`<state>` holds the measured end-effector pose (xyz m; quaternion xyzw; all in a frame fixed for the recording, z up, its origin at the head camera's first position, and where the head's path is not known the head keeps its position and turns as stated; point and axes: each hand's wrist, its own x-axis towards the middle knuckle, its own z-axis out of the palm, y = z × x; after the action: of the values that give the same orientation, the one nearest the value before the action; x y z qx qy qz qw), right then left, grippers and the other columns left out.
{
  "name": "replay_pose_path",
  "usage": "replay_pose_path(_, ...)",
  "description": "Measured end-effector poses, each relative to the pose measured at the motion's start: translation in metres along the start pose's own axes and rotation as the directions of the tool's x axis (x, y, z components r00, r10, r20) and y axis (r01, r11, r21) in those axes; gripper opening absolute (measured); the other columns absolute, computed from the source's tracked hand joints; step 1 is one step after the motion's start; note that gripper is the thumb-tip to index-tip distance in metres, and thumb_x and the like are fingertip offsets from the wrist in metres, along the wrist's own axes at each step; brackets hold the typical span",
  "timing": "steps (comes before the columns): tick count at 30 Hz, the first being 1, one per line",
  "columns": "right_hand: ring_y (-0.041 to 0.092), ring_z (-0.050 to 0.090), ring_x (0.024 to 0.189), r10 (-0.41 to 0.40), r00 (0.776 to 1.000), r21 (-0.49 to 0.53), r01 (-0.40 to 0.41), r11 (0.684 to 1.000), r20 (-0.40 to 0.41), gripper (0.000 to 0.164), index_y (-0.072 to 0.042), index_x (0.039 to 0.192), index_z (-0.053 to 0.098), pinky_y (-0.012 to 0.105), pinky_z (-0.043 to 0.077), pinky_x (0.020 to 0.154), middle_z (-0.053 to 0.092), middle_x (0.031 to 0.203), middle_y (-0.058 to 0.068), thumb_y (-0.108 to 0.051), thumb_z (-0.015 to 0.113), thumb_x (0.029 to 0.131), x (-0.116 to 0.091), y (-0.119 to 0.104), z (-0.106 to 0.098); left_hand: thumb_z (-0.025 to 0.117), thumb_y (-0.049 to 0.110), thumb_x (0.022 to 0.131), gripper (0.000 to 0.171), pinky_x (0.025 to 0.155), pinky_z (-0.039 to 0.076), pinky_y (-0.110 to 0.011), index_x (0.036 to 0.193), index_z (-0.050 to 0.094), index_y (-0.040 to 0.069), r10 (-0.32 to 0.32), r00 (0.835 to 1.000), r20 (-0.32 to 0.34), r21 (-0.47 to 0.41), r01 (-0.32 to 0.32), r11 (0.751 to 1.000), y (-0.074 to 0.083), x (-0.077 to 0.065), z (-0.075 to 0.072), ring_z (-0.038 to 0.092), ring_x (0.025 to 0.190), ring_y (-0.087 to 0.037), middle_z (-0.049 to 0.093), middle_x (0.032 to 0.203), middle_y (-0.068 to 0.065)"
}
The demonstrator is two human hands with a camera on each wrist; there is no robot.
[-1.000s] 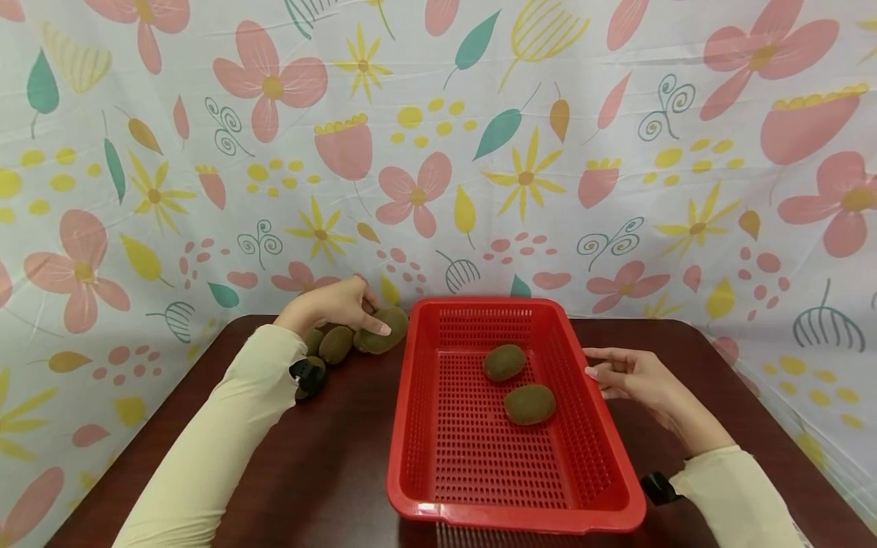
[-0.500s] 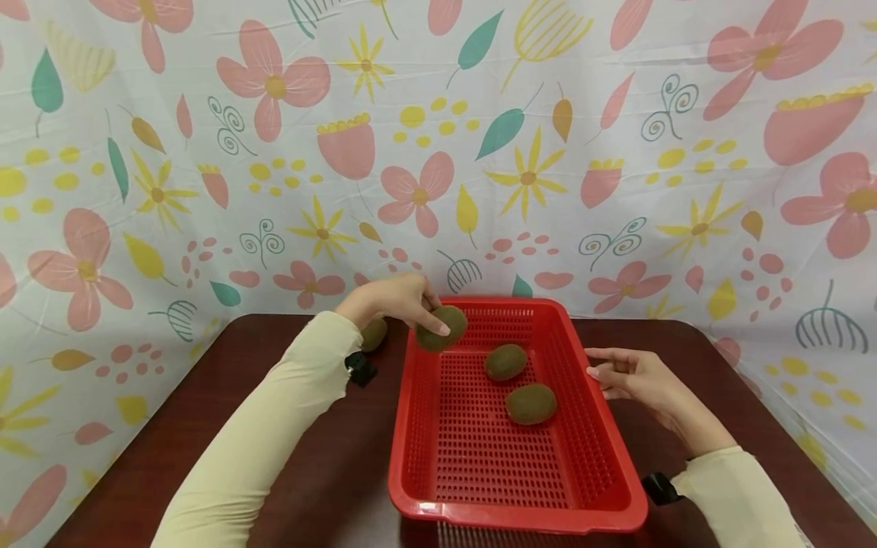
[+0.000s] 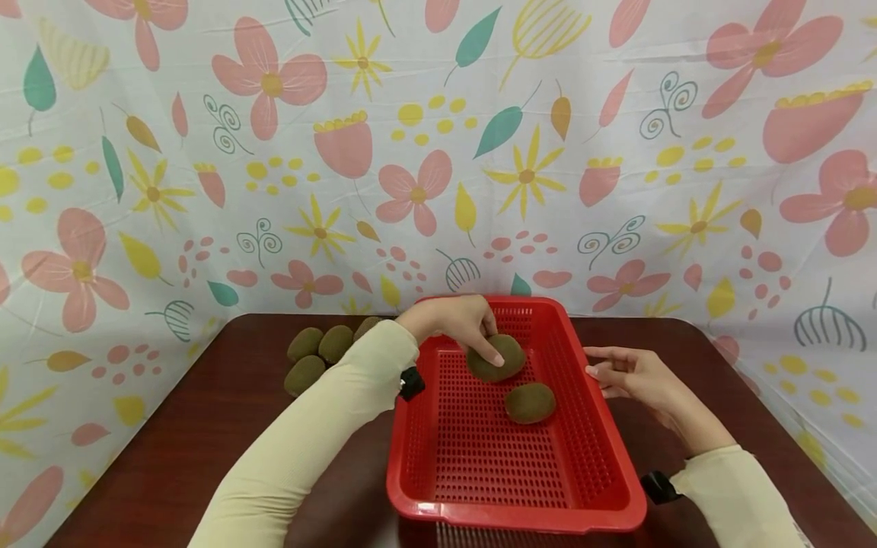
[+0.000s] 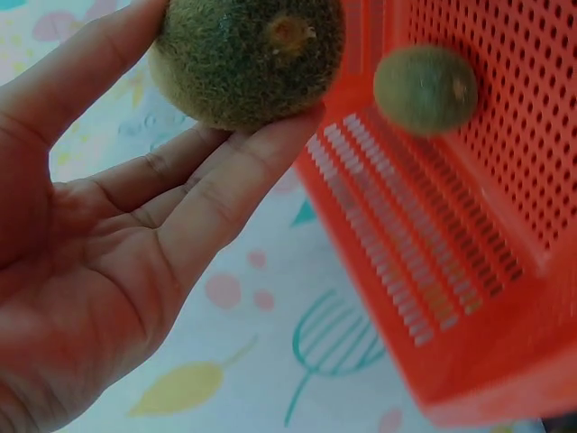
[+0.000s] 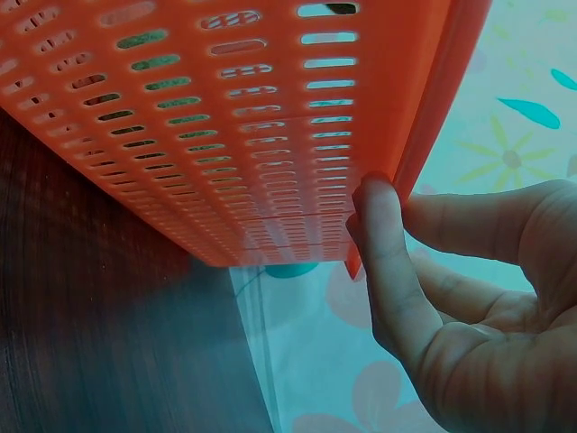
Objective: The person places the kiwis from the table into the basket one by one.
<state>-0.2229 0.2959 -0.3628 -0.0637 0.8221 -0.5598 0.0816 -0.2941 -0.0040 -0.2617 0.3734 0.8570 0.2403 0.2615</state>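
Note:
A brown fuzzy kiwi (image 3: 495, 359) is gripped between the thumb and fingers of my left hand (image 3: 457, 320), above the inside of the red plastic basket (image 3: 517, 520). In the left wrist view the held kiwi (image 4: 248, 59) shows its stem end, with the fingertips against its underside. A second kiwi (image 3: 530, 403) lies on the basket floor just in front; another one there is mostly hidden behind the held fruit. At the basket's right side, my right hand (image 3: 633, 380) pinches the rim (image 5: 424, 117) between thumb and fingers.
Several more kiwis (image 3: 304, 375) sit clustered on the dark brown table (image 3: 205, 426) left of the basket, partly covered by the left sleeve (image 3: 329, 411). A white curtain (image 3: 438, 99) with printed flowers hangs behind the table.
My left hand has lifted a kiwi from the cluster at the left and carried it rightward over the basket rim to above the basket floor. My right hand stays at the rim.

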Motion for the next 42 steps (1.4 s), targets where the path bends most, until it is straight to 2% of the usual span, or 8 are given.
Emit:
replay_pose_path(8,0.020,0.068,0.081,0.005,1.000,-0.010,-0.005,1.000,-0.007,0.060,0.009,0.142,0.037,0.035,0.057,0.074,0.067,0.102,0.014,-0.019,0.062,0.095,-0.001,0.000,-0.001,0.078,0.020,0.083,0.020,0.065,0.056,-0.028,0.093,0.076,0.003,0.030,0.997,0.076,0.070,-0.035,0.997,0.014,0.022,0.032,0.061,0.061,-0.010,0.068,0.073,0.000)
replay_pose_path(11,0.021,0.068,0.082,0.007,1.000,-0.010,-0.007,1.000,-0.009,0.061,0.009,0.142,0.038,0.036,0.057,0.075,0.068,0.103,0.014,-0.020,0.063,0.095,-0.001,-0.001,0.000,0.077,0.023,0.084,0.016,0.063,0.055,-0.025,0.083,0.075,0.006,0.020,0.994,0.110,0.118,-0.033,0.992,0.018,0.029,0.045,0.060,0.059,-0.009,0.065,0.068,0.000)
replay_pose_path(13,0.021,0.068,0.083,0.006,1.000,-0.016,-0.006,1.000,-0.012,0.062,0.009,0.142,0.038,0.037,0.057,0.075,0.068,0.104,0.015,-0.021,0.064,0.094,-0.001,-0.001,0.001,0.076,0.024,0.085,0.020,0.059,0.052,-0.022,0.072,0.071,0.009,0.015,0.990,0.140,0.150,-0.037,0.988,0.020,0.033,0.053,0.056,0.055,-0.008,0.059,0.060,0.002)
replay_pose_path(16,0.021,0.068,0.084,0.012,1.000,-0.021,-0.012,1.000,-0.017,0.062,0.009,0.141,0.039,0.037,0.057,0.076,0.068,0.104,0.015,-0.021,0.064,0.094,-0.001,-0.002,0.001,0.074,0.026,0.086,0.042,0.053,0.045,-0.020,0.054,0.051,0.012,-0.001,0.980,0.198,0.180,-0.036,0.983,0.025,0.037,0.065,0.040,0.044,-0.006,0.039,0.049,0.003)
replay_pose_path(21,0.022,0.069,0.084,0.013,1.000,-0.021,-0.014,1.000,-0.020,0.061,0.009,0.141,0.040,0.037,0.057,0.077,0.068,0.104,0.015,-0.021,0.064,0.094,-0.002,-0.001,0.001,0.072,0.028,0.088,0.059,0.051,0.040,-0.022,0.055,0.025,0.013,-0.040,0.962,0.269,0.193,-0.013,0.981,0.031,0.042,0.083,0.016,0.041,-0.007,0.018,0.051,0.003)
replay_pose_path(28,0.022,0.069,0.084,0.002,1.000,-0.018,-0.002,1.000,-0.009,0.062,0.010,0.141,0.038,0.037,0.057,0.076,0.068,0.106,0.017,-0.021,0.064,0.094,-0.003,0.001,0.001,0.071,0.028,0.089,0.056,0.053,0.046,-0.022,0.054,0.030,0.013,-0.086,0.941,0.328,0.219,0.013,0.976,0.034,0.047,0.103,0.024,0.038,-0.006,0.022,0.049,0.004)
replay_pose_path(31,0.022,0.069,0.084,0.008,1.000,-0.015,-0.008,1.000,-0.014,0.062,0.009,0.141,0.039,0.037,0.057,0.076,0.068,0.105,0.017,-0.021,0.065,0.094,-0.003,0.000,0.002,0.070,0.028,0.090,0.060,0.054,0.047,-0.022,0.051,0.026,0.012,-0.100,0.932,0.349,0.231,0.018,0.973,0.032,0.048,0.108,0.016,0.039,-0.006,0.020,0.048,0.003)
replay_pose_path(42,0.021,0.069,0.084,0.011,1.000,-0.006,-0.011,1.000,-0.019,0.061,0.010,0.141,0.039,0.034,0.057,0.075,0.068,0.106,0.017,-0.020,0.064,0.094,-0.003,0.000,0.000,0.068,0.029,0.091,0.052,0.055,0.049,-0.019,0.059,0.029,0.013,-0.105,0.919,0.380,0.227,0.017,0.974,0.033,0.051,0.124,0.020,0.041,-0.005,0.019,0.053,0.006)
